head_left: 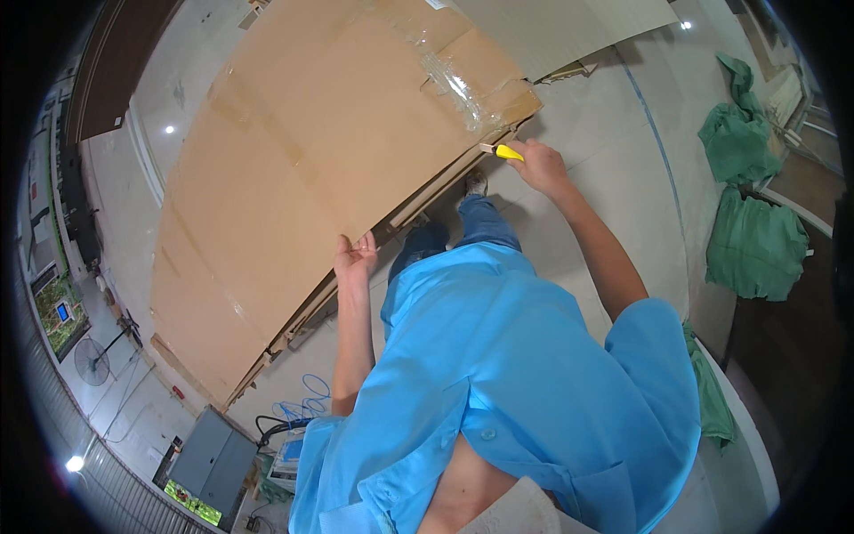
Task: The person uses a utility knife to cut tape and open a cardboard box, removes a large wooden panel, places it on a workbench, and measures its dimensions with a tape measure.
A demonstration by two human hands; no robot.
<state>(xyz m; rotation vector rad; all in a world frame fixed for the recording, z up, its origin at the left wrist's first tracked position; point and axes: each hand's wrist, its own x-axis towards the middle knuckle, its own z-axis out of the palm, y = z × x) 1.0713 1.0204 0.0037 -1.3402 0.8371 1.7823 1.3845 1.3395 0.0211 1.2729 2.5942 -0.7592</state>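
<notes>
Head camera: your right hand (541,167) is closing firmly round the yellow handle of a knife (510,153), and its blade is pointing left, away from your fingers, at the near edge of the big brown cardboard (276,133). Whether the blade is touching, you cannot tell from here. The knife's long axis is lying across that edge at an angle, while the edge itself is running from lower left to upper right in front of you. Your right hand is sitting nearer the corner with the clear tape (458,84); your left hand (356,258) is resting farther down the same edge, fingers loosely parted and gripping nothing visible. Beyond both hands, the cardboard is spreading out up and leftward.
</notes>
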